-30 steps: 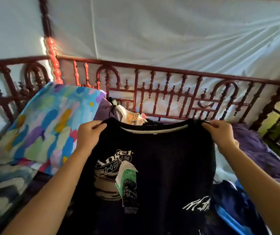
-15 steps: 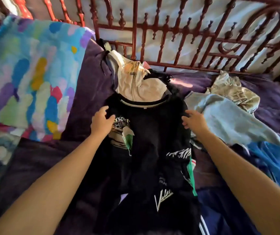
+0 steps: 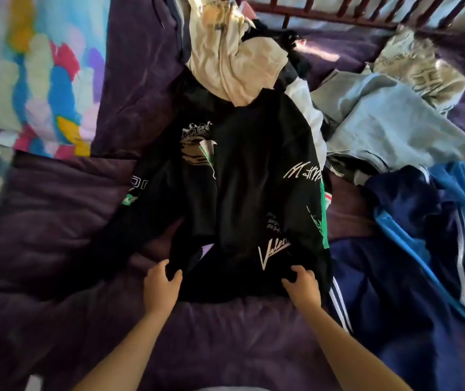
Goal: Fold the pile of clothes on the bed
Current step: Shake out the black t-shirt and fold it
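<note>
Black printed sweatshirt (image 3: 253, 179) lies flat mid purple bedspread (image 3: 56, 221), collar under a cream garment (image 3: 234, 66); left hand (image 3: 160, 286) and right hand (image 3: 301, 286) each pinch its bottom hem; likely light, limp, non-slippery, best gripped at hem corners or shoulders.

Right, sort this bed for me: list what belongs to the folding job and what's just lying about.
Job: black shirt, its hem gripped by left hand and right hand; cream garment; light blue garment; navy striped garment; bright blue garment.
Lying about: colourful pillow; purple bedcover; red bed rail.
</note>
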{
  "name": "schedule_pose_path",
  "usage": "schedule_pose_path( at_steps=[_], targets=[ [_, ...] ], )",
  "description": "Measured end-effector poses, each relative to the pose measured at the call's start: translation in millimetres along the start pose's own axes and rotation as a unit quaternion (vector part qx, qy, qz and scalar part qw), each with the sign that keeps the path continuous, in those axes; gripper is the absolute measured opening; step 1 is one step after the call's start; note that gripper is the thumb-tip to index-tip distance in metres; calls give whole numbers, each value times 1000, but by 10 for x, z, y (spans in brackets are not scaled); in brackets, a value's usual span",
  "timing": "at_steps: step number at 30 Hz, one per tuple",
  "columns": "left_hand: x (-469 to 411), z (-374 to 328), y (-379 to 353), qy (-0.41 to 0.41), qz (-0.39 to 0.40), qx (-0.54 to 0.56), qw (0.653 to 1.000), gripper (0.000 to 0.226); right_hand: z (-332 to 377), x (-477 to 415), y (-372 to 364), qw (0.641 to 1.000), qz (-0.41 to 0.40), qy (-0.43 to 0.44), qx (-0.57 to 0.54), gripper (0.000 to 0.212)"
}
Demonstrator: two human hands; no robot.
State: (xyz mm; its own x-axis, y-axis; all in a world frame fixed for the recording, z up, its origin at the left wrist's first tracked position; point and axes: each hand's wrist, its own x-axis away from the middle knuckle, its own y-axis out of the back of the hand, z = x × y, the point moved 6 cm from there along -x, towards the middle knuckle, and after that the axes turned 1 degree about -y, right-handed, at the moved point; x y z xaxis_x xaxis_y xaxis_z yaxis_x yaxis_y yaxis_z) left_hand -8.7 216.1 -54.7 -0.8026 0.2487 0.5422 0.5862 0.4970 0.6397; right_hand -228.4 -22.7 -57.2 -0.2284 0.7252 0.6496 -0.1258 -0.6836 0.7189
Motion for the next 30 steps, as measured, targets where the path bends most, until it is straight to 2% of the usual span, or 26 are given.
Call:
schedule_pose_path(
  at_steps=[3, 7, 9, 12, 15, 18, 20, 24, 26, 28, 30],
  targets=[
    [91, 64, -123, -14, 36, 40, 998, 57, -125, 53, -164, 998, 27, 17, 46, 72],
    [177, 186, -165, 0, 15, 52, 999, 60, -80, 101, -368, 995, 60, 73, -13, 89],
    [191, 226, -119, 13, -2, 35, 999, 49, 6, 119, -446, 993, 63, 99, -20, 89],
    [219, 193, 18, 6, -41, 10, 999, 31, 106, 171, -593, 989, 76, 121, 41, 83],
    [253, 148, 144, -12, -78, 11, 997, 23, 132, 228, -667, 987, 71, 122, 75, 80],
    [279, 189, 205, 12, -88, 91, 992, 17, 86, 251, -627, 988, 49, 123, 75, 83],
    [343, 229, 293, 54, -93, 208, 972, 15, 21, 276, -591, 988, 33, 126, 89, 86],
    [503, 336, 578, 106, -122, 412, 897, 23, -120, 364, -543, 984, 3, 119, 131, 86],
    [591, 441, 705, 128, -134, 460, 868, 24, -162, 420, -535, 982, -9, 112, 152, 82],
    [676, 597, 785, 149, -137, 475, 857, 22, -180, 471, -547, 981, -18, 105, 163, 78],
    [748, 738, 833, 174, -127, 483, 849, 8, -156, 508, -577, 979, -27, 108, 168, 77]
  ],
)
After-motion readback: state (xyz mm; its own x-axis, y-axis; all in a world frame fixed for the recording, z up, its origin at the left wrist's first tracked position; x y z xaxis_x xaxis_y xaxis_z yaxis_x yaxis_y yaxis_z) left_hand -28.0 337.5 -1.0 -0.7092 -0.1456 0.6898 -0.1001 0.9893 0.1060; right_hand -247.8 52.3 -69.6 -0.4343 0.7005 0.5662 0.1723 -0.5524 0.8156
